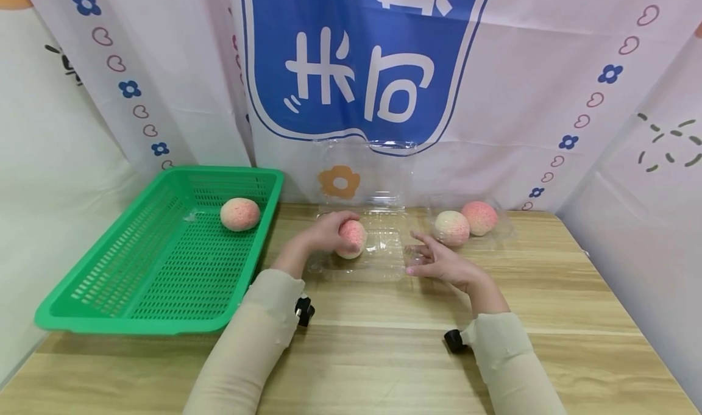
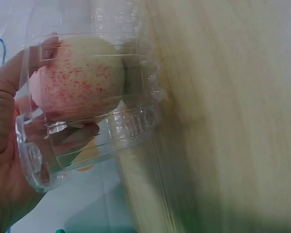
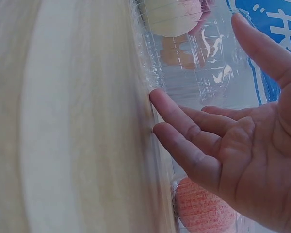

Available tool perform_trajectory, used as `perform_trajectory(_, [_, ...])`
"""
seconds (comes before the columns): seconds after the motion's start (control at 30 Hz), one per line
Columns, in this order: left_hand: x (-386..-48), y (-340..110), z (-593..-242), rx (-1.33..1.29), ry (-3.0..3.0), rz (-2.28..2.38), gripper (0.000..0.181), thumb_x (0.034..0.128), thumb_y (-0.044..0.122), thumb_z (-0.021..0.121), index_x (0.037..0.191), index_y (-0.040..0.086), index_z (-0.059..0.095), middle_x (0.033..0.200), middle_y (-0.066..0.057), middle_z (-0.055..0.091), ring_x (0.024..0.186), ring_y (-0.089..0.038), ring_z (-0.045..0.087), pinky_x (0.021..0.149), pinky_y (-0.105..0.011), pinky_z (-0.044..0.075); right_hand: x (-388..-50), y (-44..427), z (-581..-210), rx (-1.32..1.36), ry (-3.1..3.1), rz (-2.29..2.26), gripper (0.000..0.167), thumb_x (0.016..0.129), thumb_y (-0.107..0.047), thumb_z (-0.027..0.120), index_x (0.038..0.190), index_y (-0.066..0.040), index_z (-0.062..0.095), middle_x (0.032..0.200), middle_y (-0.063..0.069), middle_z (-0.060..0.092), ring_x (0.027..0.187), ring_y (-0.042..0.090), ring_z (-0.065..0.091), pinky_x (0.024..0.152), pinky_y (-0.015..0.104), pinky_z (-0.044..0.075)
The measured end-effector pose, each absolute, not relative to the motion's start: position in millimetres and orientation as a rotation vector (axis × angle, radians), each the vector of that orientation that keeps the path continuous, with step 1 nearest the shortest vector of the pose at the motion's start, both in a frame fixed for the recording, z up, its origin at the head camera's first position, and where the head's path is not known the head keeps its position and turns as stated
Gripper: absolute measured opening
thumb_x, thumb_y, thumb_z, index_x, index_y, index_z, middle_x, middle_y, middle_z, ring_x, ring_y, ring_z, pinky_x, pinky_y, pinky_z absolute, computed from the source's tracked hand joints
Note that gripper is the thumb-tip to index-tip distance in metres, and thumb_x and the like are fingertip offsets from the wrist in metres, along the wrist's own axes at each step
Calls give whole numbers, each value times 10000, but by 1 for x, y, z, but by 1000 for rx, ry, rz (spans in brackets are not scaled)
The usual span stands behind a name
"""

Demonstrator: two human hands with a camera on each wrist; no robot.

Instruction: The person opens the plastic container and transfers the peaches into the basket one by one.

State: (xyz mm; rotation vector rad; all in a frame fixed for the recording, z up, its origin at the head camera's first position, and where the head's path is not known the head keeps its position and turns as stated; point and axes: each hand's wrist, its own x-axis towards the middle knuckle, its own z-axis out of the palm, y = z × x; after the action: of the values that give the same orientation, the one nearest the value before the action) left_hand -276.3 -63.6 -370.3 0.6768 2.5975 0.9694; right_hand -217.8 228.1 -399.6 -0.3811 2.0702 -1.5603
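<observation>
My left hand [image 1: 331, 232] grips a pink and cream toy peach [image 1: 353, 239] inside the left part of a clear plastic clamshell box [image 1: 384, 253], whose lid stands raised against the cloth behind. In the left wrist view the peach [image 2: 82, 77] shows through the box wall, with fingers curled round it. My right hand [image 1: 446, 266] is beside the box's right side, fingers spread and holding nothing; in the right wrist view its fingertips are close to the box edge. Behind it, two more peaches [image 1: 452, 228] sit in another clear plastic container [image 1: 501, 232].
On the left stands a green perforated basket [image 1: 137, 325] with one peach [image 1: 240, 214] in its far right corner. A printed cloth [image 1: 493, 128] hangs along the table's back edge. Black wrist mounts [image 1: 454, 340] jut from the sleeves above the wooden table [image 1: 384, 354].
</observation>
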Motion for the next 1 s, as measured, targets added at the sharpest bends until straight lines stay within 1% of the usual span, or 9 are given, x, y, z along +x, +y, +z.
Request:
perform_trajectory(0.13, [-274, -64, -371, 659, 2574, 970, 751, 808, 135, 793, 1464, 38, 442, 1415, -189, 538, 1240, -352, 548, 1058, -511, 456, -218, 228, -400, -377, 2071, -1560, 1006, 907, -158, 727, 1598, -71, 1, 1613, 274, 204, 1468, 473, 236, 1183, 561, 284])
perform_trajectory(0.33, [-272, -65, -375, 659, 2546, 932, 793, 801, 154, 791, 1490, 62, 411, 1436, -173, 520, 1253, -338, 531, 1058, -516, 449, -217, 228, -403, -369, 2075, -1551, 1003, 912, -165, 723, 1601, -86, -2, 1618, 267, 197, 1486, 475, 178, 1198, 575, 239])
perform_trajectory(0.57, [-271, -65, -378, 709, 2571, 933, 755, 793, 192, 820, 1444, 47, 464, 1382, -171, 557, 1212, -331, 548, 1028, -501, 471, -216, 228, -405, -375, 2067, -1560, 1008, 907, -161, 729, 1597, -67, 0, 1610, 284, 202, 1483, 478, 186, 1199, 579, 230])
perform_trajectory(0.7, [-270, -65, -379, 719, 2584, 949, 756, 786, 194, 830, 1440, 57, 476, 1371, -164, 567, 1207, -326, 557, 1015, -492, 483, -216, 227, -404, -383, 2074, -1559, 1007, 907, -156, 727, 1596, -62, -2, 1608, 287, 205, 1486, 479, 177, 1206, 579, 210])
perform_trajectory(0.87, [-271, -63, -377, 740, 2579, 1010, 766, 781, 179, 841, 1445, 63, 477, 1368, -160, 572, 1202, -320, 568, 1019, -482, 488, -218, 227, -404, -389, 2083, -1548, 1004, 913, -172, 723, 1597, -67, -5, 1609, 281, 209, 1486, 491, 159, 1199, 583, 223])
perform_trajectory(0.93, [-271, -62, -376, 761, 2589, 1023, 765, 775, 184, 847, 1438, 67, 484, 1355, -159, 584, 1193, -312, 577, 1021, -473, 489, -219, 227, -403, -386, 2096, -1536, 979, 929, -192, 705, 1599, -77, 1, 1610, 275, 215, 1481, 488, 185, 1193, 581, 243])
perform_trajectory(1.0, [-271, -61, -374, 784, 2602, 1031, 765, 766, 194, 853, 1429, 71, 492, 1338, -159, 597, 1182, -306, 587, 1019, -467, 493, -219, 227, -403, -369, 2109, -1528, 935, 952, -218, 675, 1602, -95, 15, 1609, 265, 228, 1466, 474, 254, 1185, 574, 271])
